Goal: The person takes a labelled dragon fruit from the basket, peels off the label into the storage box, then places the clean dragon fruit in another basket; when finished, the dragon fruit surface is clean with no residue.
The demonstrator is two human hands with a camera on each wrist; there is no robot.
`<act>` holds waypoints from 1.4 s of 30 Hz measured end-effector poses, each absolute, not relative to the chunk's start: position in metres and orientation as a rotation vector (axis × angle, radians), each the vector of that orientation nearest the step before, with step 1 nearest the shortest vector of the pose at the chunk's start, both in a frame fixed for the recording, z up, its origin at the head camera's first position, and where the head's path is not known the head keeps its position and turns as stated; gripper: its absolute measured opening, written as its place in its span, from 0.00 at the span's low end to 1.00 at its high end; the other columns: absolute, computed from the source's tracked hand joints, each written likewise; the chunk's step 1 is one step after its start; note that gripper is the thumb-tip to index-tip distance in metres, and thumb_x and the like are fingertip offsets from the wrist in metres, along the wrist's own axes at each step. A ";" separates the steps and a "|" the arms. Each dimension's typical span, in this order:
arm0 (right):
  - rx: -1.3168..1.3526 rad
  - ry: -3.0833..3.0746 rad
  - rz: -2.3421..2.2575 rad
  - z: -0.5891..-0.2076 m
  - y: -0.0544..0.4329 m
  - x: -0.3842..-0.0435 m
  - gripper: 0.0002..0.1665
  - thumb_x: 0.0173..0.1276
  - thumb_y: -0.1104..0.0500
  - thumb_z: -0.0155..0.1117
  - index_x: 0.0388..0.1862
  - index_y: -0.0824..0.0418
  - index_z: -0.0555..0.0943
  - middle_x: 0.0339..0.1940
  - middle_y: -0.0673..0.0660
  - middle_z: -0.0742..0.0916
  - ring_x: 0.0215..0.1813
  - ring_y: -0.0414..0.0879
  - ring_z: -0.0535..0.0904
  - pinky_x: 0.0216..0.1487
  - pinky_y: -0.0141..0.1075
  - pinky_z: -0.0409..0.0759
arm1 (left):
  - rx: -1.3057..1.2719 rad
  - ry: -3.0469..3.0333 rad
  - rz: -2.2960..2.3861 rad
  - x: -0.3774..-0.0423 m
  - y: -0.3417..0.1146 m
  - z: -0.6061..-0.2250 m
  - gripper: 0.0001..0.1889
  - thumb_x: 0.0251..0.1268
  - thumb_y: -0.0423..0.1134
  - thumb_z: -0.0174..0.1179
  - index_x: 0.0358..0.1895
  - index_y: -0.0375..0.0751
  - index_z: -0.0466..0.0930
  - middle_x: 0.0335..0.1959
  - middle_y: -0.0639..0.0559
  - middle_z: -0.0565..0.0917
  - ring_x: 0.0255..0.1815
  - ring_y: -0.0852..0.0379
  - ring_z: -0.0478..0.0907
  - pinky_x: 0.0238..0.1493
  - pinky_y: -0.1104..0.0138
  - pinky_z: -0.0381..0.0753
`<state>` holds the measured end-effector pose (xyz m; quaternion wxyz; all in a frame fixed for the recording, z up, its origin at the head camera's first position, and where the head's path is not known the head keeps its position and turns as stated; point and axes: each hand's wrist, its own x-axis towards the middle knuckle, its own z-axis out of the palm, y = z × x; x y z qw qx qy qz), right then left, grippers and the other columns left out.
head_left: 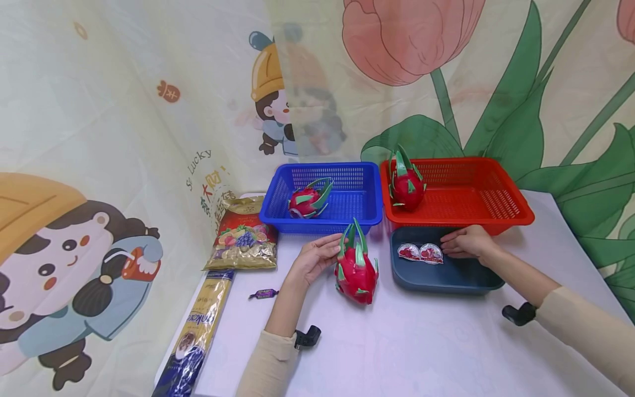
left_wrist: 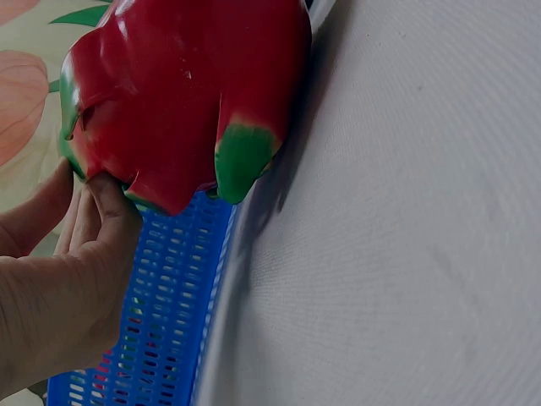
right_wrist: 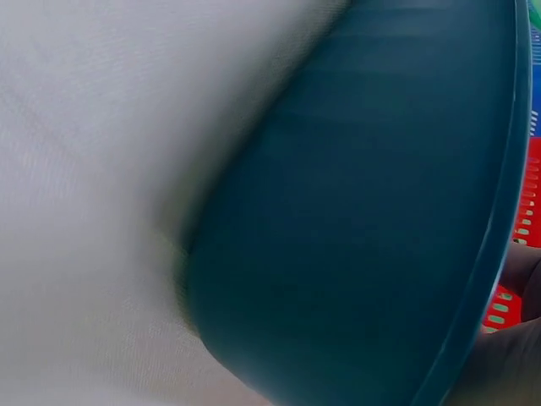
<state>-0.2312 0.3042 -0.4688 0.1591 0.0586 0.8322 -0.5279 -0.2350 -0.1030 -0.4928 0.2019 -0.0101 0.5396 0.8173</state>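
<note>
My left hand (head_left: 316, 256) pinches a red dragon fruit (head_left: 358, 275) by its green leaves at the top. The fruit's body slants down close over the white table, and in the left wrist view the fingertips (left_wrist: 106, 190) are at its leafy end. My right hand (head_left: 468, 242) reaches over the dark teal tray (head_left: 446, 282), fingertips right at the edge of a round dragon fruit sticker (head_left: 430, 253). A second sticker (head_left: 409, 252) lies against it on the left. I cannot tell whether the right fingers pinch the sticker. The tray's wall (right_wrist: 355, 194) fills the right wrist view.
Behind stand a blue basket (head_left: 322, 225) with a dragon fruit (head_left: 308, 202) and a red basket (head_left: 458, 219) with another dragon fruit (head_left: 408, 188). To the left lie a candy bag (head_left: 245, 237), a long blue-gold packet (head_left: 195, 331) and a purple wrapped candy (head_left: 264, 294).
</note>
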 end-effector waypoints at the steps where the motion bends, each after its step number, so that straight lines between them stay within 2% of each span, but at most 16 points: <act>1: 0.168 2.386 -1.507 -0.468 0.305 -0.231 0.23 0.79 0.68 0.51 0.65 0.84 0.73 0.53 0.76 0.87 0.55 0.64 0.87 0.56 0.52 0.84 | -0.030 1.506 2.284 -0.235 -0.103 -0.493 0.24 0.72 0.20 0.57 0.70 0.26 0.74 0.64 0.36 0.82 0.53 0.55 0.87 0.50 0.66 0.88; 7: 0.153 2.390 -1.486 -0.460 0.305 -0.227 0.24 0.80 0.67 0.48 0.66 0.83 0.72 0.56 0.76 0.86 0.57 0.63 0.87 0.57 0.50 0.84 | -0.051 1.502 2.291 -0.236 -0.103 -0.493 0.24 0.72 0.21 0.58 0.70 0.27 0.75 0.63 0.37 0.84 0.52 0.55 0.87 0.50 0.66 0.88; 13: 0.053 2.353 -1.483 -0.445 0.292 -0.217 0.29 0.82 0.57 0.54 0.70 0.79 0.72 0.58 0.70 0.87 0.57 0.60 0.87 0.57 0.45 0.86 | -0.038 1.503 2.290 -0.236 -0.103 -0.495 0.24 0.72 0.20 0.57 0.70 0.26 0.74 0.64 0.35 0.82 0.51 0.56 0.87 0.48 0.68 0.89; 17: -0.040 2.315 -1.491 -0.434 0.275 -0.215 0.31 0.82 0.54 0.58 0.71 0.76 0.72 0.59 0.68 0.87 0.60 0.61 0.86 0.61 0.48 0.83 | -0.040 1.500 2.295 -0.236 -0.102 -0.496 0.24 0.72 0.20 0.56 0.70 0.26 0.74 0.65 0.34 0.81 0.50 0.56 0.87 0.46 0.68 0.89; 24: -0.157 2.191 -1.582 -0.425 0.239 -0.228 0.28 0.81 0.58 0.59 0.71 0.75 0.73 0.60 0.69 0.87 0.62 0.63 0.84 0.64 0.54 0.80 | -0.037 1.506 2.291 -0.236 -0.102 -0.497 0.23 0.72 0.21 0.57 0.69 0.27 0.75 0.63 0.36 0.83 0.51 0.54 0.87 0.46 0.68 0.89; 31: -0.215 2.028 -1.700 -0.430 0.199 -0.247 0.29 0.82 0.61 0.57 0.74 0.76 0.69 0.64 0.74 0.82 0.65 0.66 0.81 0.65 0.58 0.78 | -0.025 1.518 2.295 -0.237 -0.104 -0.496 0.23 0.71 0.21 0.58 0.69 0.27 0.75 0.62 0.36 0.84 0.52 0.54 0.87 0.47 0.68 0.89; 36: -0.156 1.976 -1.734 -0.435 0.179 -0.256 0.29 0.81 0.61 0.58 0.74 0.75 0.70 0.64 0.72 0.83 0.64 0.64 0.82 0.65 0.57 0.80 | -0.025 1.551 2.280 -0.237 -0.104 -0.497 0.23 0.72 0.22 0.59 0.69 0.28 0.76 0.62 0.37 0.84 0.55 0.52 0.87 0.50 0.67 0.89; 42: -0.103 1.982 -1.732 -0.441 0.167 -0.258 0.27 0.80 0.60 0.60 0.71 0.74 0.73 0.60 0.68 0.87 0.61 0.60 0.85 0.61 0.53 0.83 | -0.020 1.541 2.277 -0.236 -0.103 -0.495 0.24 0.71 0.21 0.58 0.70 0.27 0.75 0.64 0.35 0.82 0.51 0.56 0.87 0.48 0.68 0.89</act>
